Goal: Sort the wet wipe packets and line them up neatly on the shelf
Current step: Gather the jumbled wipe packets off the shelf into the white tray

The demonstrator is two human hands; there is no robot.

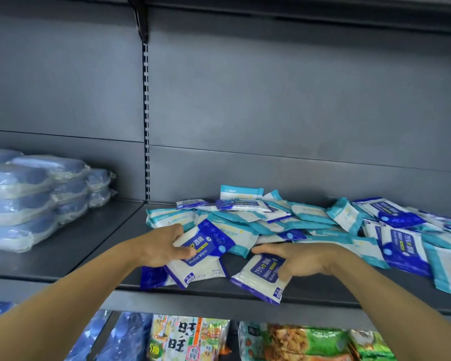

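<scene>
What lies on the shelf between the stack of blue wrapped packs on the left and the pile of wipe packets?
Bare grey shelf, as the head view shows: nothing lies between the blue wrapped packs and the wipe packet pile.

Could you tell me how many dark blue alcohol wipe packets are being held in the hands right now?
2. The left hand grips one alcohol wipe packet at the pile's front left; the right hand grips another packet at the shelf's front edge. More lie unheld in the pile.

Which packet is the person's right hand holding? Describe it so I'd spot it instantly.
Find the grey shelf with the jumbled pile of wipe packets. At its front edge, the right hand grips a dark-blue-and-white alcohol wipes packet marked 75%, overhanging the lip, apart from the teal ones behind.
</scene>
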